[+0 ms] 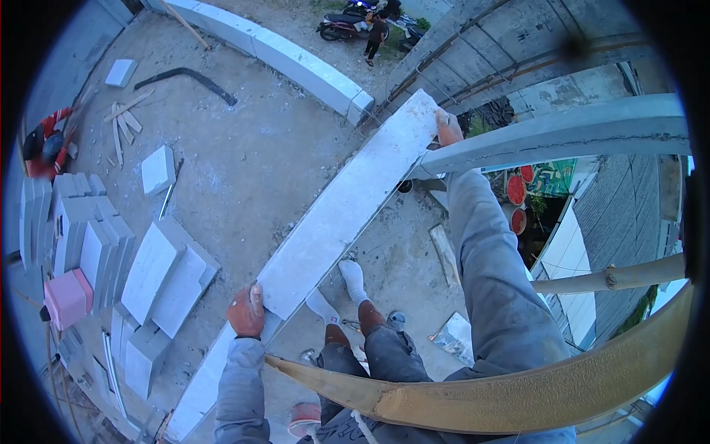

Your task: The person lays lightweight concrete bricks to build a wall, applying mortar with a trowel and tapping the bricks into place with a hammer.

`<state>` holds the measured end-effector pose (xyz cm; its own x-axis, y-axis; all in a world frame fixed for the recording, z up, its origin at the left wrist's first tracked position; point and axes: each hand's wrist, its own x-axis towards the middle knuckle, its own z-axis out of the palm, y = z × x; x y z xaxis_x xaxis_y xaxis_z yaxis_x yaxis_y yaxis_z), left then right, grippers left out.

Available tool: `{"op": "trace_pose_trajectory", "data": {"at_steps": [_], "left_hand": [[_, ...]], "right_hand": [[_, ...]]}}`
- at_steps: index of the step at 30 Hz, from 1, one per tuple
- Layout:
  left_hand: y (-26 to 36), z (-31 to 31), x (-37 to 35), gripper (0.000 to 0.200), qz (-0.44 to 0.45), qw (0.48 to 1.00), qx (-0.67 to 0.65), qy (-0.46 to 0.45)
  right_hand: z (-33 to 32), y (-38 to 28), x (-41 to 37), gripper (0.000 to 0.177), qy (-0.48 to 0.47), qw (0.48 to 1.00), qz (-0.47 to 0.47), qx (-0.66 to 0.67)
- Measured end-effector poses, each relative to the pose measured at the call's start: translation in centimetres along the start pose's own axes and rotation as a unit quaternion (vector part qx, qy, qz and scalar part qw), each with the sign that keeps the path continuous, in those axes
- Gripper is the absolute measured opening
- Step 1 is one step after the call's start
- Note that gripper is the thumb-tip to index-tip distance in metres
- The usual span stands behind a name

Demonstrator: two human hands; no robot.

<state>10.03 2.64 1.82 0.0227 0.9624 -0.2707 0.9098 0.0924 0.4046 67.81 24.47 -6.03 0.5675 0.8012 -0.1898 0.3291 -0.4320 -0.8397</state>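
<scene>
A long white lightweight concrete block [347,207] lies slanting across the middle, between my two hands. My left hand [246,311] grips its near end, with the thumb up along the corner. At the far end, my right hand [448,127] is closed around the block's edge, its fingers partly hidden. Below the near end, another pale block [203,392] continues the same line toward the lower left. My feet in white socks show just right of the long block. The end of a grey beam [555,137] sits close to my right forearm.
Stacked blocks [151,274] and a pink box [68,298] stand at left, near a co-worker in red [53,144]. A curved wooden plank [518,399] and a bamboo pole [614,277] cross the right side. A low block wall [288,63] runs along the back.
</scene>
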Motion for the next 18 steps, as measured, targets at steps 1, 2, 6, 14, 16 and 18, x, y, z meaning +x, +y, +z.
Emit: {"op": "trace_pose_trajectory", "data": {"at_steps": [1,2,6,14,16,18], "left_hand": [[0.0,0.1,-0.3,0.044,-0.006,1.000,0.000,-0.003],[0.2,-0.1,-0.2,0.044,-0.003,1.000,-0.009,-0.004],[0.7,-0.5,0.1,0.043,-0.001,1.000,-0.027,0.000],[0.4,-0.4,0.1,0.047,-0.030,0.999,0.023,-0.038],[0.4,-0.6,0.2,0.049,-0.030,0.998,0.023,-0.047],[0.4,-0.6,0.3,0.050,-0.025,0.999,-0.008,-0.037]], "right_hand": [[-0.2,-1.5,-1.1,0.051,-0.010,0.999,0.019,0.039],[-0.2,-2.2,-1.8,0.052,-0.020,0.996,0.037,0.080],[-0.1,-3.4,-2.1,0.052,-0.007,0.998,0.016,0.053],[-0.9,0.0,1.9,0.054,-0.137,0.987,-0.074,0.040],[-1.2,0.5,3.2,0.053,-0.060,0.985,-0.106,-0.124],[-1.6,1.6,4.6,0.049,-0.098,0.974,-0.161,-0.129]]}}
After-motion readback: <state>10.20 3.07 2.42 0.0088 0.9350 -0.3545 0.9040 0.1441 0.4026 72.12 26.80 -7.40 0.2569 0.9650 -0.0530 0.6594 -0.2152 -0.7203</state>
